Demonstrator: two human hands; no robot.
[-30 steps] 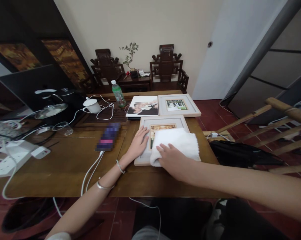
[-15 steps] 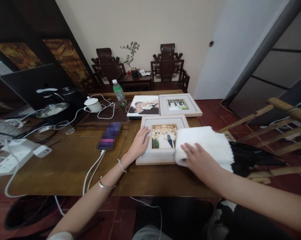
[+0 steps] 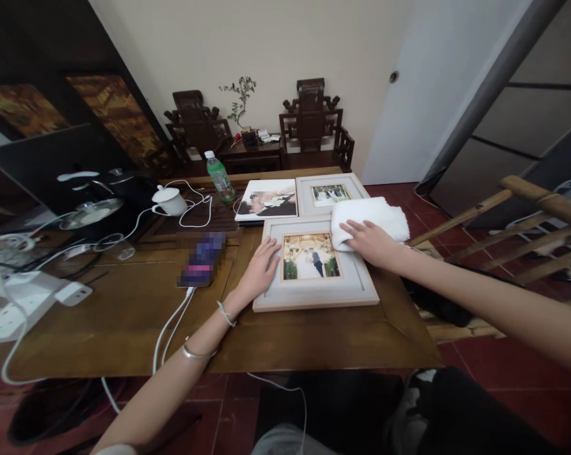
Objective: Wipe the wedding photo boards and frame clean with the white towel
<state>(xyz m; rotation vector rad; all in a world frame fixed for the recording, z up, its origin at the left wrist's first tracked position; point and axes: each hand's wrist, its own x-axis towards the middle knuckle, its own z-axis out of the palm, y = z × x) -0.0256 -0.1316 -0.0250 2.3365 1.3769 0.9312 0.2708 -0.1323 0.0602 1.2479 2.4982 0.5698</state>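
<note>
A light wooden picture frame (image 3: pixel 311 259) with a wedding photo lies face up near the table's front edge. My left hand (image 3: pixel 263 268) rests flat on its left border, fingers stretched out. Under my right hand (image 3: pixel 373 245) is a folded white towel (image 3: pixel 380 213), held against the frame's upper right corner and covering it. The thumb of that hand is partly hidden by the towel. Just behind lies a second picture frame (image 3: pixel 330 191), its lower right part behind the towel. To its left sits a white-covered photo album or print (image 3: pixel 266 201).
A phone (image 3: pixel 201 260) on a charging cable lies left of the frame. Further left are a lidded white cup (image 3: pixel 169 201), a green bottle (image 3: pixel 220 177), a kettle (image 3: pixel 93 212) and a power strip (image 3: pixel 18 300) with tangled cords. A wooden chair (image 3: pixel 541 199) stands at the right.
My right hand has moved the towel up and away from me, from the frame's right side to its upper right corner. My left hand stays on the left border.
</note>
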